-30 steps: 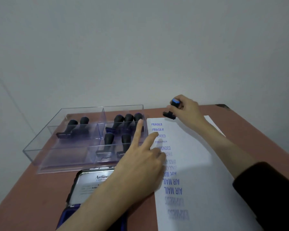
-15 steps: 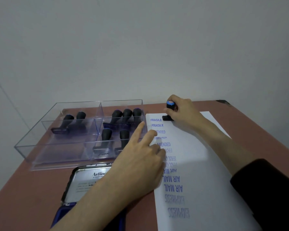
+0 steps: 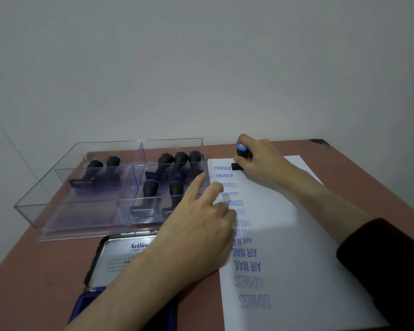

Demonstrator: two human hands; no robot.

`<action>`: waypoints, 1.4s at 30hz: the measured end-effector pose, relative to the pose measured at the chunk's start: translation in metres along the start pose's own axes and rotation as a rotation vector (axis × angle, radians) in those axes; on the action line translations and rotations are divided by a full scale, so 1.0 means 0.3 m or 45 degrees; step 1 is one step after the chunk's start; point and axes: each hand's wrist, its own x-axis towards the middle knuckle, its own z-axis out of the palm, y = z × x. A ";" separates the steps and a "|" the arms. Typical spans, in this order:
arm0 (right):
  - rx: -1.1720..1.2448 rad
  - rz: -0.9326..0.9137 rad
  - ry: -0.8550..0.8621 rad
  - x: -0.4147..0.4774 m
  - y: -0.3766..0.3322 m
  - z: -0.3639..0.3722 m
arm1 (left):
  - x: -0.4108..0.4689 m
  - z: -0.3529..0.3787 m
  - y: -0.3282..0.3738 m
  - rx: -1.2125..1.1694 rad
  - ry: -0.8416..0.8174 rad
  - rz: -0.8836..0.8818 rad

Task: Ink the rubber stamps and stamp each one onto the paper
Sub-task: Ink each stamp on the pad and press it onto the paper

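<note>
The right hand [image 3: 261, 158] is clamped around the black handle of a rubber stamp [image 3: 242, 151], fingers and thumb curled about it below its blue cap. The stamp stands at the far left corner of the white paper [image 3: 301, 235], handle upright and leaning slightly toward the camera, so the blue top shows. Its flat black base sits down on the sheet, long axis running left to right across the page, in line with the top "FRAGILE" print and just to the right of it.

The left hand [image 3: 201, 230] lies flat with its fingers straight and spread apart, gripping nothing; the fingertips rest along the paper's left edge over the "AMENDED" prints, and the index finger points away toward the near corner of the clear acrylic tray [image 3: 58, 211]. A column of blue prints runs down the sheet's left side – FRAGILE, AMENDED, FAX, AIR MAIL, EXPRESS – the lower ones reading upside down.

The tray sits left of the paper on the reddish-brown table [image 3: 29, 271]. It holds seven black-handled stamps [image 3: 151, 189]: two in the far left compartment, three in the far right, two in the near right. An open ink pad [image 3: 115, 259] lies in front of the tray, partly under the left forearm.
</note>
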 end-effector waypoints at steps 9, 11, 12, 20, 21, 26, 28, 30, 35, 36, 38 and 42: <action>-0.025 0.069 -0.140 0.025 0.001 -0.021 | -0.001 -0.006 0.002 -0.010 -0.029 -0.006; -0.022 0.068 -0.131 0.024 -0.002 -0.021 | 0.000 -0.007 0.003 -0.006 -0.030 -0.003; -0.021 0.067 -0.127 0.024 -0.004 -0.020 | 0.001 -0.006 0.002 -0.002 -0.025 -0.001; -0.010 0.069 -0.117 0.023 -0.004 -0.020 | 0.000 0.003 0.001 -0.003 -0.005 0.004; -0.014 0.068 -0.116 0.023 -0.002 -0.019 | 0.001 0.003 0.001 0.002 -0.002 0.004; -0.027 0.073 -0.116 0.021 0.003 -0.008 | 0.003 0.011 0.001 0.010 0.013 0.007; -0.021 0.070 -0.097 0.017 0.003 -0.006 | 0.002 0.011 0.002 0.012 0.011 0.007; -0.009 0.065 -0.082 0.010 0.000 -0.006 | 0.002 0.008 0.001 0.023 0.006 0.004; 0.007 0.100 -0.110 -0.003 -0.016 -0.018 | 0.001 0.006 0.004 0.021 0.021 0.007; 0.043 0.135 -0.092 -0.006 -0.016 -0.018 | 0.001 0.005 0.004 0.016 0.021 0.005; 0.234 0.223 0.022 -0.015 -0.021 -0.023 | 0.001 0.005 0.003 0.004 0.022 -0.003; 0.544 0.329 0.220 -0.015 -0.065 -0.070 | 0.001 0.011 0.004 -0.030 0.066 -0.018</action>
